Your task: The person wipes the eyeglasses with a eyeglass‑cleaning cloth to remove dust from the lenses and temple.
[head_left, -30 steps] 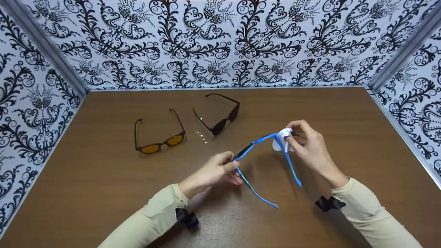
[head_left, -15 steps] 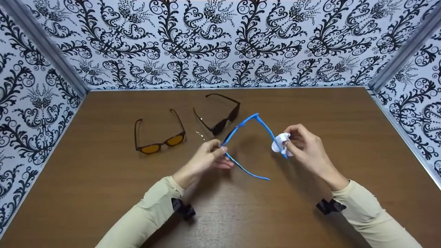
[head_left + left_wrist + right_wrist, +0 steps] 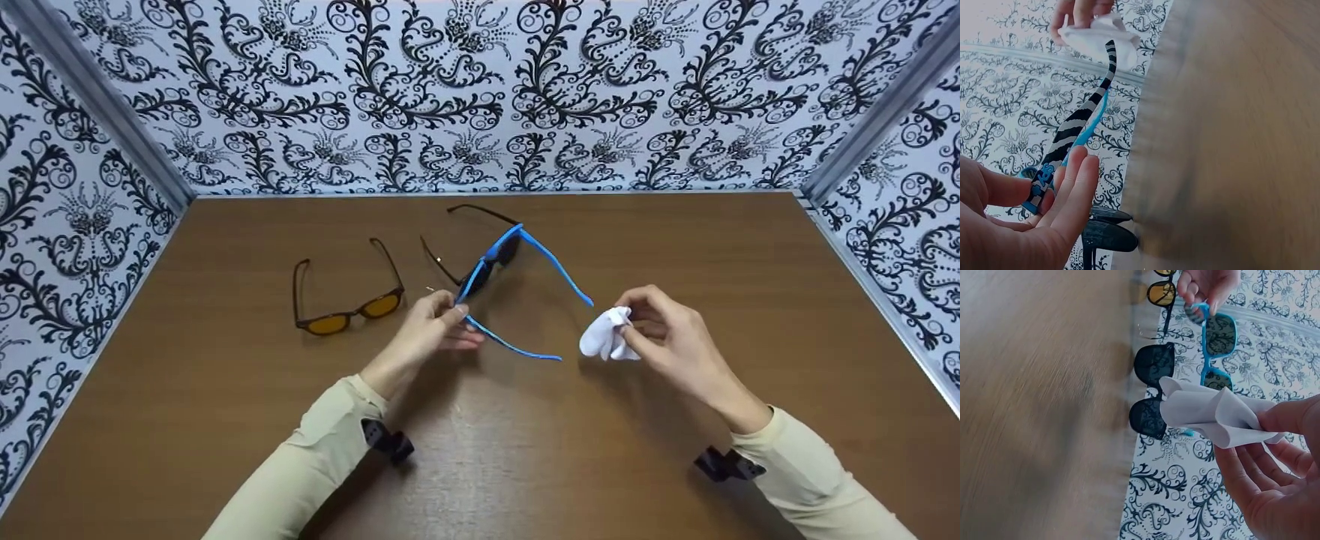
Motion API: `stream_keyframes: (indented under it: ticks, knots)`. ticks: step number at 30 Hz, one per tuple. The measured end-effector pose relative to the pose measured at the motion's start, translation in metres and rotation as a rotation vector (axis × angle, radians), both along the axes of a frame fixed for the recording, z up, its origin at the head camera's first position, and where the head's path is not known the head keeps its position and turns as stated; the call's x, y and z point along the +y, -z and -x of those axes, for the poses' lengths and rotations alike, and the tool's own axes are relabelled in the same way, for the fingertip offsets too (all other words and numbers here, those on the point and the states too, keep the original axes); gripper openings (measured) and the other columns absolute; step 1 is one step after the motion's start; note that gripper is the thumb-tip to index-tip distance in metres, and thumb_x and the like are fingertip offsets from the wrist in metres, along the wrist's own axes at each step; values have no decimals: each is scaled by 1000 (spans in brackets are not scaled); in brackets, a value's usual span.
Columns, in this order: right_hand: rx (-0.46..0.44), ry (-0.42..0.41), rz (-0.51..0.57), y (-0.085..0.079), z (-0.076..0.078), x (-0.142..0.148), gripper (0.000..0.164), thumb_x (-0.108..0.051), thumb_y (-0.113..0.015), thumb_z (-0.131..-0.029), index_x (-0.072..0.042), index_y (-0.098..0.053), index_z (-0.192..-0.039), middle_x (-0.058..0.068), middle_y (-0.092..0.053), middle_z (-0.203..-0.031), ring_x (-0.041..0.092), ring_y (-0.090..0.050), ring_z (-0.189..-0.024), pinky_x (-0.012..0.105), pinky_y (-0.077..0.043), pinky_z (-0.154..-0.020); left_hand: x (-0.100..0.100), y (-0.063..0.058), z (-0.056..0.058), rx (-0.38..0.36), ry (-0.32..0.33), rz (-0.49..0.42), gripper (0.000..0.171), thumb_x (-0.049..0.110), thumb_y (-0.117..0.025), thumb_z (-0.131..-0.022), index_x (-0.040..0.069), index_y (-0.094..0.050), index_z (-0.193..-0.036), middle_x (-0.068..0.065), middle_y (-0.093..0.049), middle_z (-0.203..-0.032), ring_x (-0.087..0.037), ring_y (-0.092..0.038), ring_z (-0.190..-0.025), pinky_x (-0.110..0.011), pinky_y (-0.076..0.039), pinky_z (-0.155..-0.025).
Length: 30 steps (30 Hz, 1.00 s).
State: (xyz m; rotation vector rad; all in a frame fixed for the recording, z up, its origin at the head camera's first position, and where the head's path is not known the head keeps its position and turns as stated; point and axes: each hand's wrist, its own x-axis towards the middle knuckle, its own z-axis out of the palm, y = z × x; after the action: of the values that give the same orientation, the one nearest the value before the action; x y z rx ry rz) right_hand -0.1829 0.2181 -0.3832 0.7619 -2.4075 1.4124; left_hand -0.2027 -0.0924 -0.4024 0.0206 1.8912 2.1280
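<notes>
My left hand (image 3: 431, 330) pinches blue-framed sunglasses (image 3: 553, 260) by one hinge corner, holding them above the table with both temples spread toward the right. In the left wrist view, the near temple (image 3: 1075, 121) shows black and white zebra stripes on its outer side. Dark lenses (image 3: 1220, 334) face the right wrist camera. Opposite, my right hand (image 3: 675, 330) pinches a crumpled white cloth (image 3: 602, 335) between thumb and fingers. A small gap separates the cloth from the temple tips in the head view.
Black sunglasses (image 3: 510, 251) lie behind the blue pair, partly covered by it in the head view. Dark-framed glasses with orange lenses (image 3: 328, 324) rest at the left. A thin shiny chain (image 3: 430, 288) shows beside my left hand. Patterned walls (image 3: 480, 97) enclose the wooden table (image 3: 525, 465).
My left hand has carried the blue sunglasses left and away from me. The cloth, earlier around the frame's corner and then the temple tip, is now apart from the sunglasses.
</notes>
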Motion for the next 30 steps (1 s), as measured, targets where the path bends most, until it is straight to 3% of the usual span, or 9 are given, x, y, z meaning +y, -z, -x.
stream_keyframes:
  ticks: [6,12,16,22,30]
  knots:
    - [120,-17,-89,9,5,-3,30,20,-67,-75,2,-60,-99,-1,-64,-91,15,-63,-83,25,-54,-72,5,-1,-6,8,37,-21,7,-1,-43,-99,0,-42,-92,-15,-63,-76,-28,-70,-72,-42,-57,-73]
    - [252,76,-225,19,13,-1,28,13,-74,-74,-2,-61,-93,-2,-60,-85,14,-55,-74,21,-46,-66,13,-4,-15,29,130,-23,11,-1,-43,-99,1,-41,-89,-15,-60,-75,-34,-70,-74,-43,-56,-73]
    - [264,120,-250,21,17,-1,27,13,-74,-73,-3,-61,-92,-2,-58,-82,12,-54,-71,17,-43,-63,18,-5,-21,54,163,-3,11,-2,-44,-98,0,-42,-88,-16,-60,-74,-34,-69,-72,-46,-56,-73]
    - [269,177,-310,20,22,-5,24,9,-73,-75,-5,-61,-91,-1,-56,-79,10,-54,-69,24,-47,-59,27,-7,-31,52,231,17,9,-3,-46,-98,-2,-45,-89,-14,-58,-73,-31,-69,-69,-49,-55,-73]
    - [375,200,-330,18,24,-11,27,11,-73,-73,-5,-61,-91,1,-58,-82,11,-55,-70,29,-49,-57,36,-10,-41,61,309,82,9,-3,-48,-97,-5,-48,-89,-15,-59,-72,-30,-69,-67,-48,-56,-71]
